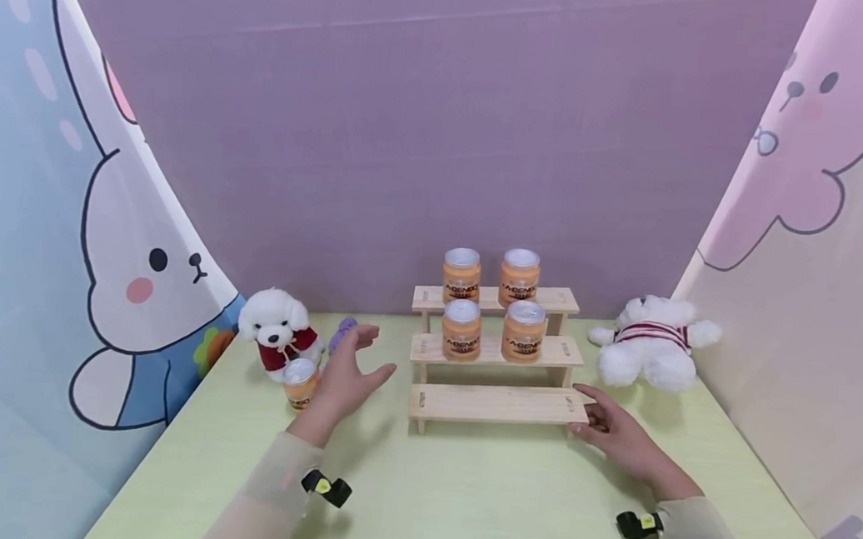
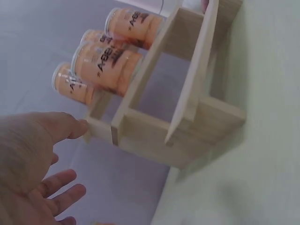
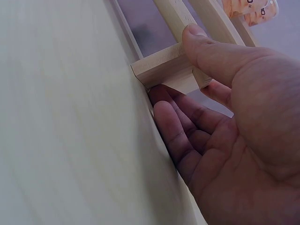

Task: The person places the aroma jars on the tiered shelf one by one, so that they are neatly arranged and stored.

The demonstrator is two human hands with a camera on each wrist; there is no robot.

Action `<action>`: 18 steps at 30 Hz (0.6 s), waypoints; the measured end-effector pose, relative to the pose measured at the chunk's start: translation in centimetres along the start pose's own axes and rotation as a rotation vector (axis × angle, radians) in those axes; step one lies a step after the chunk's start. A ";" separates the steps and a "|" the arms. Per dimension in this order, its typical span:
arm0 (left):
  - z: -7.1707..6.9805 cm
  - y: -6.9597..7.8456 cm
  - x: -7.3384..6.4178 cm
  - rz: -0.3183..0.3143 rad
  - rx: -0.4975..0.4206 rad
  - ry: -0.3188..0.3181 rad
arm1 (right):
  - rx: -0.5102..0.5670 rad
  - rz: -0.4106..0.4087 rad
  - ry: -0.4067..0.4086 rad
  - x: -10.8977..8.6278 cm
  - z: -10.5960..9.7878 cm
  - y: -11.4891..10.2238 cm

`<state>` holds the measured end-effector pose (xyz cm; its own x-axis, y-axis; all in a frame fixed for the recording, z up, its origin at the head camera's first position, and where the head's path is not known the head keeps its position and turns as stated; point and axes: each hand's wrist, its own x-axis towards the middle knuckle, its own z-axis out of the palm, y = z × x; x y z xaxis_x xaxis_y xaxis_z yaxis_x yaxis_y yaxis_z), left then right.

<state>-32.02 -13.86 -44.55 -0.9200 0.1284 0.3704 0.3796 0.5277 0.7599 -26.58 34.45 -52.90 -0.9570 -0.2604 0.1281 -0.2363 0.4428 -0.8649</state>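
A three-tier wooden display stand (image 1: 499,403) stands on the table, its lowest step bare. Two orange cans with dark lettering sit on the middle step, one of them the can (image 1: 524,333) at right, and two more on the top step, including the can (image 1: 462,276) at left. My right hand (image 1: 618,437) grips the right end of the lowest step; in the right wrist view the thumb (image 3: 206,44) lies against its board, with fingers curled below. My left hand (image 1: 344,380) is held apart from the stand, fingers spread, close beside another orange can (image 1: 301,384).
A white plush dog (image 1: 277,330) in a red top sits behind the lone can, near a small purple object (image 1: 343,332). At right, a white plush toy (image 1: 648,341) with a striped band lies on the table. Printed cloth walls enclose the table's back and sides.
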 end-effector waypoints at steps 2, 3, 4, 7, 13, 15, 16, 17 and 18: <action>-0.1 -0.5 -0.2 -0.016 0.006 -0.007 | 0.000 -0.001 0.001 0.0 0.0 0.0; -0.2 -0.7 -0.3 -0.025 0.007 -0.010 | 0.000 -0.002 0.001 0.0 0.0 0.0; -0.2 -0.8 -0.5 -0.026 0.010 -0.011 | 0.001 -0.002 0.002 0.0 0.0 0.0; -0.1 -1.1 -0.8 -0.029 0.028 -0.014 | 0.005 0.003 0.004 0.0 0.0 -0.1; 0.1 -1.6 -1.4 -0.022 0.112 -0.024 | 0.006 0.005 0.002 -0.1 0.1 -0.2; 0.1 -1.6 -1.6 -0.013 0.116 -0.036 | 0.007 0.000 0.003 -0.1 0.1 -0.2; 0.1 -1.6 -1.7 -0.010 0.117 -0.042 | 0.009 -0.001 0.003 -0.1 0.1 -0.2; 0.1 -1.6 -1.8 -0.010 0.121 -0.048 | 0.011 -0.001 0.001 -0.1 0.1 -0.3; 0.1 -1.6 -1.9 -0.009 0.123 -0.056 | 0.012 -0.001 -0.001 -0.1 0.1 -0.3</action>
<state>-30.85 -14.86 -46.49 -0.9287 0.1679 0.3306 0.3593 0.6278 0.6905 -26.45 34.29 -52.69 -0.9566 -0.2617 0.1281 -0.2348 0.4321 -0.8707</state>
